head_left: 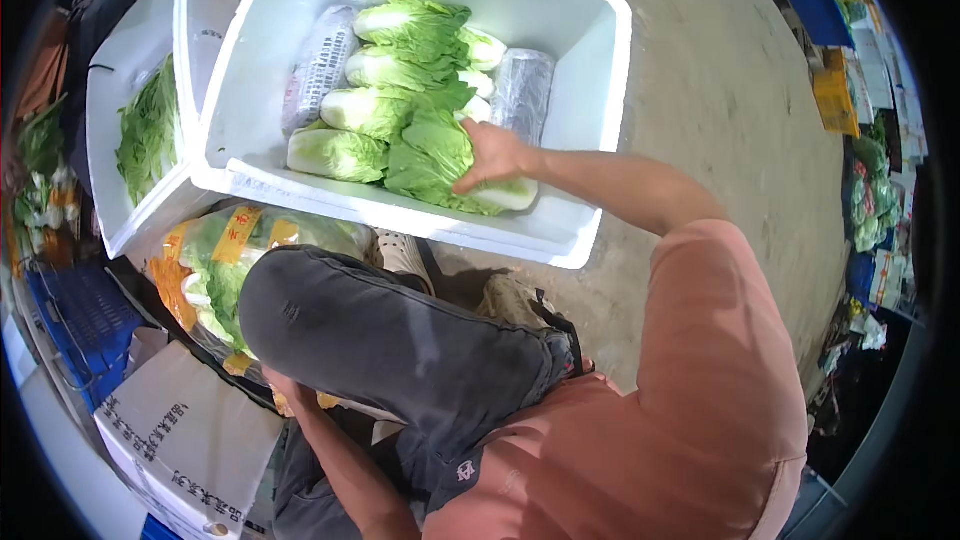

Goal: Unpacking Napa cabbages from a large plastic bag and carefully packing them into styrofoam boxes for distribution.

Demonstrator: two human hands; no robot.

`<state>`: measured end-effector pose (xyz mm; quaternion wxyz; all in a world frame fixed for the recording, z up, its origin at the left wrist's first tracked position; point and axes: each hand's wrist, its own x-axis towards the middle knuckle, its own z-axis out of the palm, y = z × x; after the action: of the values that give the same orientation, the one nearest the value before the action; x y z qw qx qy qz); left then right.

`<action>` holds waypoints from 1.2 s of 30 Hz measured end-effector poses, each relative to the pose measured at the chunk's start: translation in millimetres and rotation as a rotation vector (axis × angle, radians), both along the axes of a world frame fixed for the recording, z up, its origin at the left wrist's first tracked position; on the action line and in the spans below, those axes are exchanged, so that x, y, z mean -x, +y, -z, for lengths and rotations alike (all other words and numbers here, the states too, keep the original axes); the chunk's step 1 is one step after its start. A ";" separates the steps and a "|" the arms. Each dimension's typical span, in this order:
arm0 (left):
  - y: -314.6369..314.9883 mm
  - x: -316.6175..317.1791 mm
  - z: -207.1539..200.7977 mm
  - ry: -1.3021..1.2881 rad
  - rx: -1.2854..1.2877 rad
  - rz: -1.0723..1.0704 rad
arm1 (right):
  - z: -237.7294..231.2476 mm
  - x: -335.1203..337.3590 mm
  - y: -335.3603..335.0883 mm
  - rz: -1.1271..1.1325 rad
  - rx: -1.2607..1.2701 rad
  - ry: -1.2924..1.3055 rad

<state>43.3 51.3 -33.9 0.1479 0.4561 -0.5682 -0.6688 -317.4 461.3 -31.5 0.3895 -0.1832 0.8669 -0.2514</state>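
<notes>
Inside a white foam box (585, 50), several napa cabbages (370, 112) lie side by side on their sides. My right hand (494, 155) reaches in from the right and grips a napa cabbage (432, 152) at the near right of the layer, its thumb and fingers over the leaves. My left hand (284, 387) is low beside my bent knee, next to a clear plastic bag (235, 240) of leafy cabbages with orange tape. Its fingers are mostly hidden there, so what they touch does not show.
Plastic-wrapped bundles (322, 65) stand at both ends of the box. A second foam box (180, 0) with greens adjoins it on the left. A printed white carton (190, 440) and blue basket (85, 315) lie lower left. Crates (835, 90) line the far right.
</notes>
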 end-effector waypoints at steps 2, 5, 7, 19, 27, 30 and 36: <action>3.9 -4.9 -0.6 -0.051 0.078 0.003 | -6.0 -9.7 -6.0 -0.061 -0.094 -0.009; 6.0 -5.3 14.5 -0.175 0.183 -0.011 | 21.9 -20.2 11.7 -0.050 -0.066 0.073; -6.3 -22.4 32.2 -0.365 0.296 -0.054 | 30.8 -22.6 7.1 -0.100 -0.062 0.131; 43.3 -31.7 56.9 -0.686 0.893 -0.324 | 56.1 -10.9 22.3 -0.152 -0.094 0.196; -1.8 0.4 35.1 -0.749 0.623 -0.533 | -135.5 4.6 -95.7 0.359 0.569 0.533; -9.5 -0.6 50.0 -0.848 0.411 -0.644 | -216.4 -34.4 -186.1 0.156 0.807 0.559; -16.4 -30.3 100.2 -0.612 0.117 -0.789 | -163.9 -171.6 -374.8 -0.727 0.350 -0.036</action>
<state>73.7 34.9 -134.1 0.2414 0.8024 -0.4062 -0.3646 -145.8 86.4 132.4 0.4313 -0.5371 0.6825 -0.2442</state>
